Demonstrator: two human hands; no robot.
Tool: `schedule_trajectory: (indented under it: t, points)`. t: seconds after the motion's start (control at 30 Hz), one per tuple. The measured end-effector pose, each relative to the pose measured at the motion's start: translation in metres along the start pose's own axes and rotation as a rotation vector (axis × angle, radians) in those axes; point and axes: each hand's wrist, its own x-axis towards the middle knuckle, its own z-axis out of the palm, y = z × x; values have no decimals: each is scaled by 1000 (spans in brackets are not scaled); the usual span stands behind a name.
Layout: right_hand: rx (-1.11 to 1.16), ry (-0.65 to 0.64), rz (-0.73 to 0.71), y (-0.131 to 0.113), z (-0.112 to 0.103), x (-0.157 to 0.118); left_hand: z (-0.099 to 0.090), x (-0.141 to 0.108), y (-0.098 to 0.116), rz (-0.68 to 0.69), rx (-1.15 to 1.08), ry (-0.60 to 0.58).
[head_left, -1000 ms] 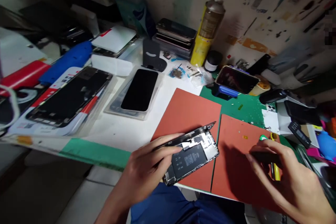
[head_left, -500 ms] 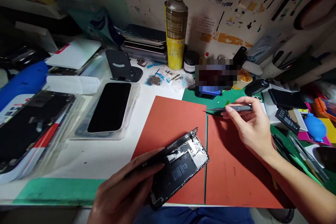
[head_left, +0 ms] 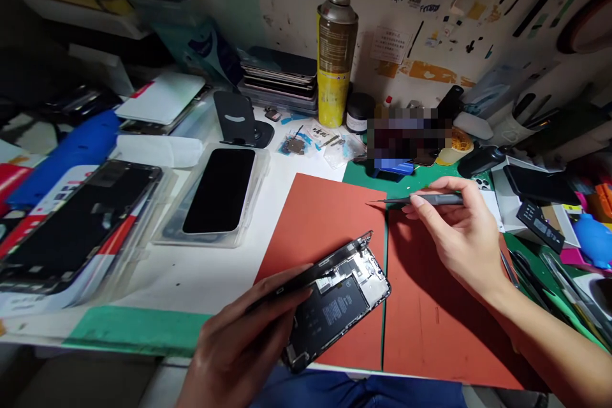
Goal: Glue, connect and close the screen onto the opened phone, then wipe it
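Note:
My left hand (head_left: 241,331) grips an opened phone (head_left: 344,306) by its near left side, tilted above the reddish-brown mat (head_left: 320,217). The phone's black battery and silvery inner parts face up, and a small piece sticks up at its top corner. Between the thumb and fingers of my right hand (head_left: 459,229) is a pair of dark, fine-tipped tweezers (head_left: 437,199). They point left, their tips over the mat and apart from the phone. Part of the phone's lower end is hidden behind my left fingers.
On the left are a black-screened phone (head_left: 220,191) on a clear case and a detached phone screen (head_left: 86,223). A yellow spray can (head_left: 335,70) and a black phone stand (head_left: 236,118) are at the back. Scissors (head_left: 530,277) and a blue air blower (head_left: 593,239) lie right.
The whole view has shifted, so most things appear farther right. The opened phone and tweezers stay in my hands, with the tweezers' tips still off the phone.

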Motion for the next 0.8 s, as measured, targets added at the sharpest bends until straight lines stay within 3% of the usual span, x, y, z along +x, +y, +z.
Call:
schedule_trajectory:
  t: [0.17,0.27,0.47,0.6,0.8]
  points:
    - [87,135,153,-27,-24,-31,4,7,9,-18,-22,62]
    - [165,85,277,-33,-29,-55,6,10,13,-37,-11,56]
    - [350,-163,504,-22,3,-84,8,9,14,-85,-54,37]
    - [334,-183,532,-19,20,-89,8,10,14,-36,-162,80]
    - [314,-169,532,-19,24,-90,8,12,14,-16,-200,74]
